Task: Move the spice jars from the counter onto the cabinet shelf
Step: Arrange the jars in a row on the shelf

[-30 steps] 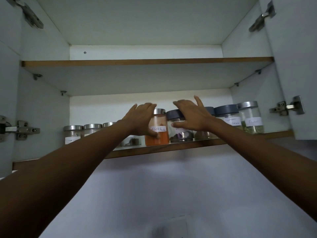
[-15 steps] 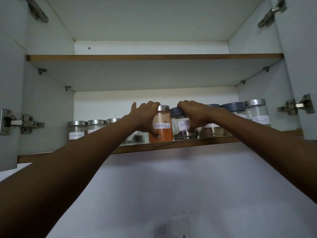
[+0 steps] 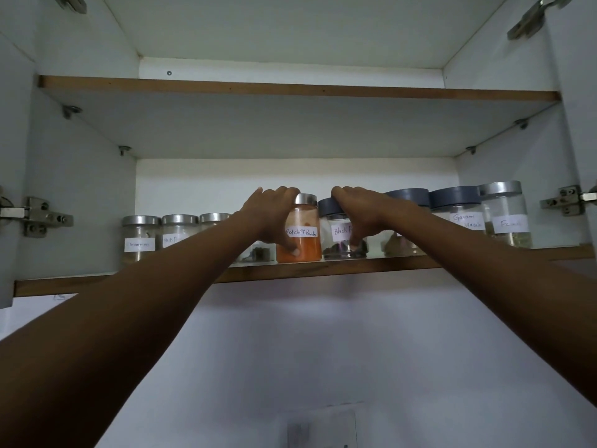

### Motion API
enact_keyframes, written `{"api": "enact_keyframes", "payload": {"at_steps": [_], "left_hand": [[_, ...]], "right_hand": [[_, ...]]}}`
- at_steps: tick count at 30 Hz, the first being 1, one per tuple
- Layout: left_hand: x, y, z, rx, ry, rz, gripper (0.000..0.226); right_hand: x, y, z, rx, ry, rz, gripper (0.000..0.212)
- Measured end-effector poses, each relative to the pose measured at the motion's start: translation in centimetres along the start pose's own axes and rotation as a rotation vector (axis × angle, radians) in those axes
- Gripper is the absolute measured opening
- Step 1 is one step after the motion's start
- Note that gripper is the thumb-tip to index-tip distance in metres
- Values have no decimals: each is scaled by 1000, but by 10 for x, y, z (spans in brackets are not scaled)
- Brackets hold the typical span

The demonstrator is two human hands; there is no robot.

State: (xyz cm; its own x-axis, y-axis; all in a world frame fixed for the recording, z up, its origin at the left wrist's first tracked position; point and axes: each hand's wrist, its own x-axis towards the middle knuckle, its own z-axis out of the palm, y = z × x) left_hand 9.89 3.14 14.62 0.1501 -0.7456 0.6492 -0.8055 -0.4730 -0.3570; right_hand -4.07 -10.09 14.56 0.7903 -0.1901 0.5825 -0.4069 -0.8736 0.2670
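1. The left hand (image 3: 274, 218) is wrapped round the red chilli powder jar (image 3: 307, 245). Its fingers curl over the far side by the silver lid, and the thumb presses low on the front glass.
2. The right hand (image 3: 361, 215) grasps the dark-lidded jar (image 3: 336, 232), whose label begins "Black". Its fingers hook over the lid's rim and the thumb lies down the glass.
3. Both jars stand upright between the two hands on the cabinet shelf (image 3: 403, 265), close to its front edge. They are side by side; whether they touch I cannot tell.
4. Outward of the left hand stands a row of silver-lidded jars (image 3: 177, 234). Outward of the right hand stand more jars, among them the Garam Masala jar (image 3: 458, 218).
5. My reading is that this is the set-down step: both bases seem to rest on the shelf, but neither grip is released. The worktop is out of view, so how many jars remain there I cannot tell.
6. The next move calls for loosening both grips evenly. The hands should then draw straight back toward the person, without catching the neighbouring lids or dragging a jar off the edge.
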Motion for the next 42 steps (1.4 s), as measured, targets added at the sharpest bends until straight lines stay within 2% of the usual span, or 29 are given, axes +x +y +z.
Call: {"api": "enact_keyframes", "payload": {"at_steps": [19, 30, 35, 42], "left_hand": [[40, -23, 54, 0, -48, -95, 103], [77, -35, 91, 169, -106, -108, 103], [88, -39, 98, 224, -163, -141, 102], [87, -35, 104, 267, -219, -244, 114]], "right_hand": [[61, -9, 45, -40, -59, 79, 85], [103, 0, 68, -59, -137, 103, 90], [121, 6, 80, -86, -106, 98, 82], [129, 15, 81, -95, -116, 53, 71]]}}
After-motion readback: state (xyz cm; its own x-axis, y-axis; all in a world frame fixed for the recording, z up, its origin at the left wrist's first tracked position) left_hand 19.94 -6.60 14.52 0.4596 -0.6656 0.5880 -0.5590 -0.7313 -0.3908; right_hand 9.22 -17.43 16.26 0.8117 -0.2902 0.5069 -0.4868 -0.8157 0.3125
